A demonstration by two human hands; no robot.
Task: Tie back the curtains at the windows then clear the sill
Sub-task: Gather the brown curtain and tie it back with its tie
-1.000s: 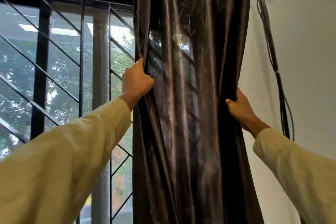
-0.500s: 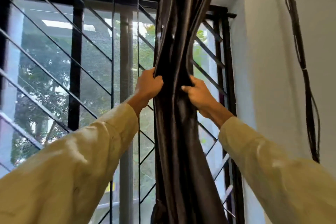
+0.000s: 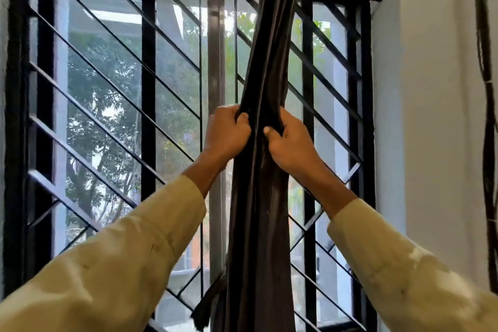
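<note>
- Head view: two cream sleeves (image 3: 107, 264) reached up from the lower corners.
- The left hand (image 3: 227, 132) and right hand (image 3: 289, 140) each clenched the dark curtain (image 3: 258, 224), thumbs close together, squeezing it into one narrow rope.
- That rope hung before the middle of the barred window (image 3: 148, 89).
- Likely step: gathering. Next, the bundle would need knotting or a tie. No tie-back showed, and the sill was out of view.
</note>
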